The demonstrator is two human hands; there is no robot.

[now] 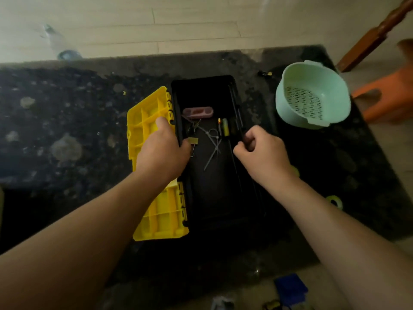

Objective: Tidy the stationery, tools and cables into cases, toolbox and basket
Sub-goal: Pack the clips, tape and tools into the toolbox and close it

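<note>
Open black plastic toolbox [212, 193] set on dark speckled mat [67, 130] | left wall gripped by left hand [163, 151], right rim pinched by right hand [262, 153] | pink oblong case [197, 112], white cable ties [213, 139] inside toolbox | mint-green perforated basket [324, 79] right of toolbox, apart

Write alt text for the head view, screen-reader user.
A person's left hand grips the left wall of an open black toolbox, yellow lid folded out leftward, while the right hand curls at its right rim. Inside lie cable ties, a binder clip and a pink case; an empty mint basket stands to the right.
</note>
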